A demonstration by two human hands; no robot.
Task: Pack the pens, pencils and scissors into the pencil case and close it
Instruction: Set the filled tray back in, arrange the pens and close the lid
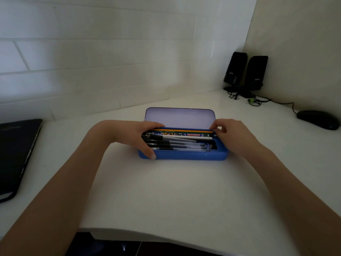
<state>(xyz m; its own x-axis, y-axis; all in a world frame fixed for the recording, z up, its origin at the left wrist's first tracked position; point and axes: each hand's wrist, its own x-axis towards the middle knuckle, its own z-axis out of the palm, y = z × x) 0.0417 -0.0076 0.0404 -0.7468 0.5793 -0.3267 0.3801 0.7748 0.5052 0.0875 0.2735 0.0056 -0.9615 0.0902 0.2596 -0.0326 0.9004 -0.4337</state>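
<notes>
A blue pencil case (190,156) lies on the white desk, its pale lid (180,118) raised at the back. Inside lie several pens (177,145) with dark caps at the left, and pencils (182,131) along the back wall. My left hand (136,135) grips the case's left end, thumb down on the front corner, fingers over the back edge by the pencils. My right hand (234,134) holds the right end, its fingertips pinching the back right corner near the lid's hinge. Scissors cannot be made out.
A closed dark laptop (16,154) lies at the left desk edge. Two black speakers (245,72) with cables stand in the back right corner, and a black mouse (318,119) lies at the far right. The desk's front edge (147,235) curves close to me.
</notes>
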